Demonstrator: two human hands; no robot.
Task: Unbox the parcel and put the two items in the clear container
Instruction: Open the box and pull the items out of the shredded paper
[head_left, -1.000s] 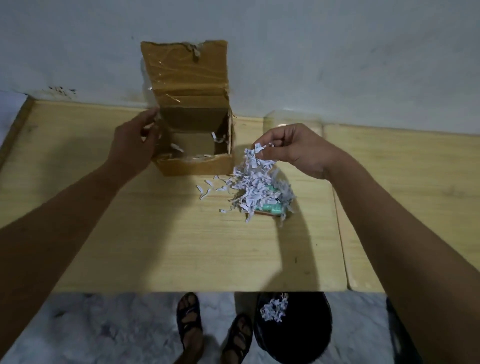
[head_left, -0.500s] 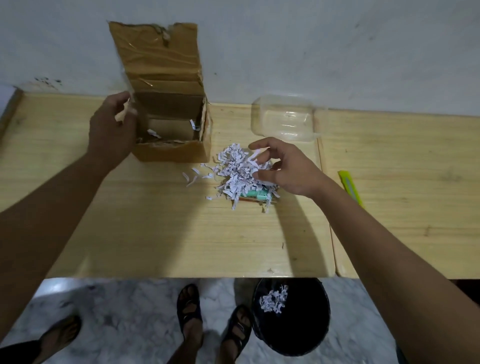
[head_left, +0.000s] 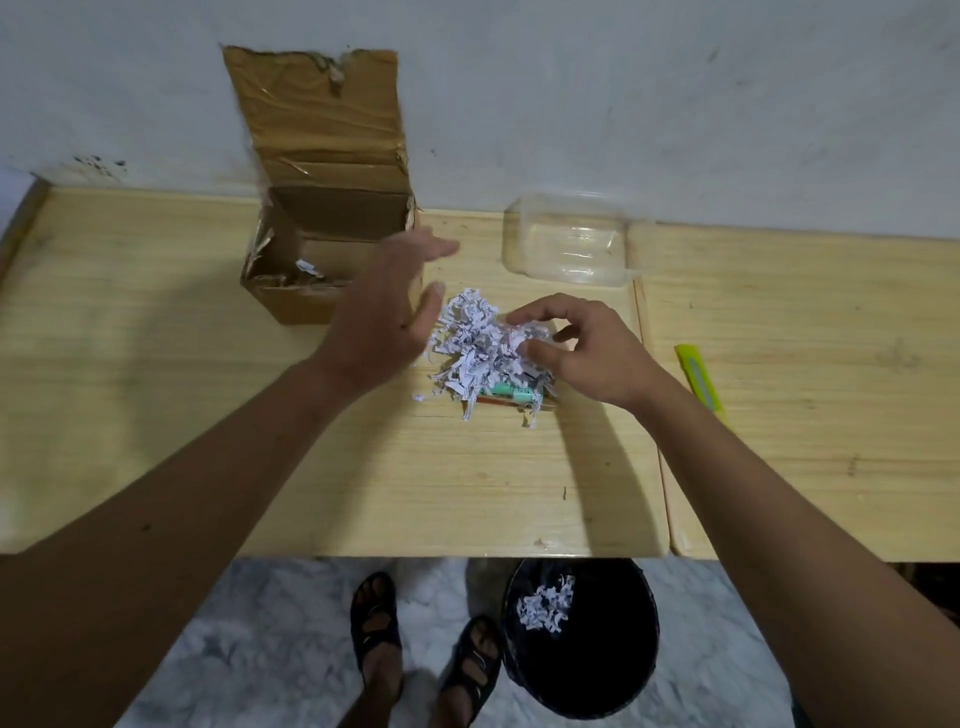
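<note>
dim, even light | soft arm shadows | left hand (head_left: 384, 317) motion-blurred | wide-angle edge bowing

A yellow-green utility knife (head_left: 700, 379) lies flat on the right-hand wooden tabletop (head_left: 810, 364), near its left edge, pointing away toward the wall. A narrow seam separates that tabletop from the wider left one (head_left: 156, 364). Below the front edge, a round black bin (head_left: 613, 670) stands on the pale marbled floor (head_left: 249, 639), with a small clump of shredded paper (head_left: 546, 609) inside. Just left of it are two feet in dark strapped sandals (head_left: 375, 618) (toes toward the tabletop). A white wall (head_left: 623, 93) rises behind, scuffed at the left.
</note>
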